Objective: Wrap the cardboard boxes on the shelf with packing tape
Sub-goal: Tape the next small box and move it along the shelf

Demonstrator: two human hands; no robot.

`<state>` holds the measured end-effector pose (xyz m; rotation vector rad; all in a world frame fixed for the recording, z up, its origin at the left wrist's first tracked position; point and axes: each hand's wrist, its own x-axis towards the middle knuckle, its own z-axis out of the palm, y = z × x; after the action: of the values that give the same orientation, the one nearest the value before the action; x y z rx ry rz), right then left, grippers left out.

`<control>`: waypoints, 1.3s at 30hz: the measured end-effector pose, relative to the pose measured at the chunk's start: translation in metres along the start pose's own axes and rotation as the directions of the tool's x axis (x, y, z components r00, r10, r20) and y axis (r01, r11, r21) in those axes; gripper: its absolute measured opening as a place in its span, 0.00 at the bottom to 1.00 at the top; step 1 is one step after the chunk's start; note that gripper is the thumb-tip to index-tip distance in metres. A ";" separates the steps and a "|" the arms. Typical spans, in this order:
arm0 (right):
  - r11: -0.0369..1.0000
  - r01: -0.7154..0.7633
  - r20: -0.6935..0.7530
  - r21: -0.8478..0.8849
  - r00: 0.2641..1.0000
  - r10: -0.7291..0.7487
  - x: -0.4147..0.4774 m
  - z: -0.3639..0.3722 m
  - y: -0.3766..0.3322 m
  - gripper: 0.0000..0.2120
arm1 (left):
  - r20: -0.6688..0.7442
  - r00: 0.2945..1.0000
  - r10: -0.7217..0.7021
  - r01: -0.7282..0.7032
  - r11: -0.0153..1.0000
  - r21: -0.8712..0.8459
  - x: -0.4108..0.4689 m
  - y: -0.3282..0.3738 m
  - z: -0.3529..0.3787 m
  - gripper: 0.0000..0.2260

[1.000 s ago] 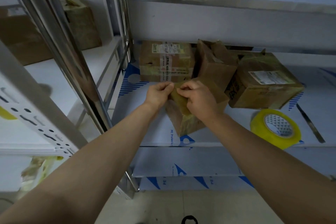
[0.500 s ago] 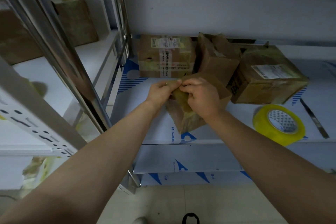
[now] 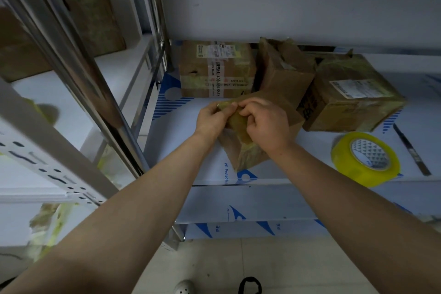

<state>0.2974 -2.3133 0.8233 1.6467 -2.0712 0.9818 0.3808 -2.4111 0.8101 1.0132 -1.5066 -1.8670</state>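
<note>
Head camera looks down on a metal shelf (image 3: 181, 141) where three cardboard boxes (image 3: 214, 71) stand in a row at twelve o'clock from the hands, each showing yellowish tape. Just in front of them a smaller box (image 3: 241, 153) sits tilted near the shelf's front edge. The tape roll (image 3: 365, 159) lies flat at three o'clock from it, apart. The left hand (image 3: 211, 119) and right hand (image 3: 267, 124) meet on top of this box, fingers curled, both pinching a tape strip (image 3: 238, 123) that lies over its upper face. To do this step well, I judge, keep the strip taut, press it flat from the middle outward, and fold its end over the edge without wrinkles.
</note>
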 end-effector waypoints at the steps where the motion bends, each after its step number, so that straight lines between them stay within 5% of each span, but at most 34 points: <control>1: 1.000 0.000 0.001 -0.002 1.000 0.000 -0.001 0.000 0.000 0.09 | 0.001 1.000 0.007 -0.007 1.000 0.009 -0.001 -0.001 0.000 0.10; 5: 1.000 -0.008 -0.003 -0.007 1.000 0.008 -0.001 0.002 0.001 0.08 | -0.010 1.000 0.006 -0.006 1.000 0.014 -0.002 0.002 0.001 0.04; 20: 0.999 0.015 -0.016 0.040 1.000 -0.014 -0.002 0.006 0.007 0.08 | -0.025 0.996 -0.084 0.084 0.996 -0.020 0.000 0.012 -0.005 0.09; 25: 0.987 0.060 0.017 -0.152 0.998 -0.058 -0.004 0.003 0.003 0.08 | 0.002 1.000 -0.027 0.026 0.992 0.124 -0.001 0.013 -0.001 0.08; 34: 0.993 -0.098 0.259 -0.059 0.960 0.110 0.000 -0.017 0.002 0.16 | 0.019 0.993 -0.116 0.111 0.978 0.174 -0.007 0.017 0.009 0.18; 36: 0.985 -0.166 0.262 0.056 0.954 0.146 -0.005 -0.029 0.002 0.19 | -0.047 0.993 -0.107 0.116 0.957 0.265 -0.010 0.021 0.015 0.23; 39: 0.939 -0.280 0.098 0.202 0.959 0.265 -0.024 -0.048 0.011 0.22 | -0.225 0.953 0.205 -0.018 0.775 0.632 -0.019 0.031 0.030 0.33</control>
<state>0.2854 -2.2619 0.8394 1.5353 -2.3584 1.2944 0.3661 -2.3862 0.8473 1.3703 -2.0007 -1.0658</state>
